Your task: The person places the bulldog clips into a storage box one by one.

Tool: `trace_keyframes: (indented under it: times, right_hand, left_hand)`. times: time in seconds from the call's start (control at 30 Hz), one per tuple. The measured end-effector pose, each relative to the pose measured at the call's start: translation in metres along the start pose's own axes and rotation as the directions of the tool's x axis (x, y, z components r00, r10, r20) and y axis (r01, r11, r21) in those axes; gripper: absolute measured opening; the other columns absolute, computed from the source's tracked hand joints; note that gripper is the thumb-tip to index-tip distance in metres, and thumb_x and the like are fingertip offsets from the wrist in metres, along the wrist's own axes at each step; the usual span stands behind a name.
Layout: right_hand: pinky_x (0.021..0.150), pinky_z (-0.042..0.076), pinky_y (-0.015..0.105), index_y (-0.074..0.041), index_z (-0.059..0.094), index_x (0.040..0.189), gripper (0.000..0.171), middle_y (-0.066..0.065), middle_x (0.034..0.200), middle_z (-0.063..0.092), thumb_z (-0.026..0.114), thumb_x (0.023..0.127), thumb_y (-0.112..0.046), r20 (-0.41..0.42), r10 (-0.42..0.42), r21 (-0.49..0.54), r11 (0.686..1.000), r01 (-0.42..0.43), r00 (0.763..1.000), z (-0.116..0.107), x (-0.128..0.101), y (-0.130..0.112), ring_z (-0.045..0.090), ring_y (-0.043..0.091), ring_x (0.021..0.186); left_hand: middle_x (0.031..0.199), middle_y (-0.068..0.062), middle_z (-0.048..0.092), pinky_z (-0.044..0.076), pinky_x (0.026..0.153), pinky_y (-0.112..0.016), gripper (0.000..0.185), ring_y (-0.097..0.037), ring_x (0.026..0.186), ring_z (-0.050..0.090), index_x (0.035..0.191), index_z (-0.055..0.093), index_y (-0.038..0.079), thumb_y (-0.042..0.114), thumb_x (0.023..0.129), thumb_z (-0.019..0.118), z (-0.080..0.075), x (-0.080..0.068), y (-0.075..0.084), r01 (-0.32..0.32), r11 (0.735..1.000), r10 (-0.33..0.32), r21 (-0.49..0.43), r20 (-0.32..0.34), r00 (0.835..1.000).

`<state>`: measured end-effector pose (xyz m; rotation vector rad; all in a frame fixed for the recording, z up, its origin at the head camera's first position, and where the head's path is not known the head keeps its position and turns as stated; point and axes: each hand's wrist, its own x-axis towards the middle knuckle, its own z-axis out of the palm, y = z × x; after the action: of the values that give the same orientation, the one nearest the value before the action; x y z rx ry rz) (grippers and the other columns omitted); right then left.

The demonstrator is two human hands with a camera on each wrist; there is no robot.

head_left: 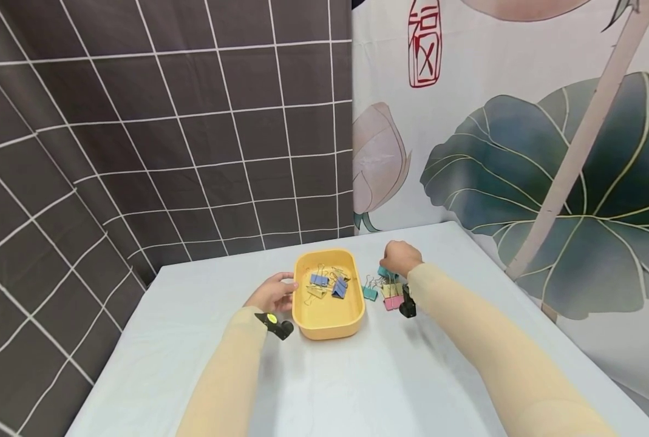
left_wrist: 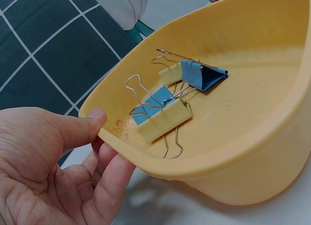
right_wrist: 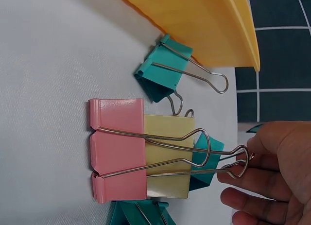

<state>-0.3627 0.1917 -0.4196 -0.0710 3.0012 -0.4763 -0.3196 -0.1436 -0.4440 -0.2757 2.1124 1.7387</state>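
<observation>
The left hand (head_left: 272, 292) grips the left rim of a yellow plastic bin (head_left: 329, 321), thumb on top and fingers outside below, as the left wrist view shows. Inside lie blue binder clips (left_wrist: 199, 75) and yellow binder clips (left_wrist: 165, 122). To the bin's right, the right hand (head_left: 402, 258) is over a small group of binder clips. In the right wrist view, its thumb and forefinger pinch the wire handle of a teal binder clip (right_wrist: 206, 159), partly hidden behind a yellow binder clip (right_wrist: 169, 179) and a pink binder clip (right_wrist: 119, 149).
Another teal binder clip (right_wrist: 163, 69) lies beside the bin wall, and one more teal clip (right_wrist: 138, 213) sits at the lower frame edge. A white cloth covers the table (head_left: 324, 388). Behind stand a dark gridded curtain (head_left: 193, 145) and a lotus-printed hanging (head_left: 400, 182).
</observation>
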Motion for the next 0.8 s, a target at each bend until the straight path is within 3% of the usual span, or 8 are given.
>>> trace_keyframes:
  times: [0.8]
  right_hand:
    - [0.069,0.058,0.040,0.000,0.076,0.104,0.020,0.009,0.089,0.074,0.062,0.097,-0.013,-0.157,-0.031,-0.050,0.998,0.023,0.987,-0.016,0.000,-0.005,0.063,0.020,0.071]
  left_hand:
    - [0.096,-0.012,0.061,0.052,0.055,-0.020,0.046,-0.012,0.066,0.055,0.147,0.047,0.012,0.011,0.102,0.060,0.001,0.002,-0.001,-0.001,1.000,0.001,-0.005,-0.021,1.000]
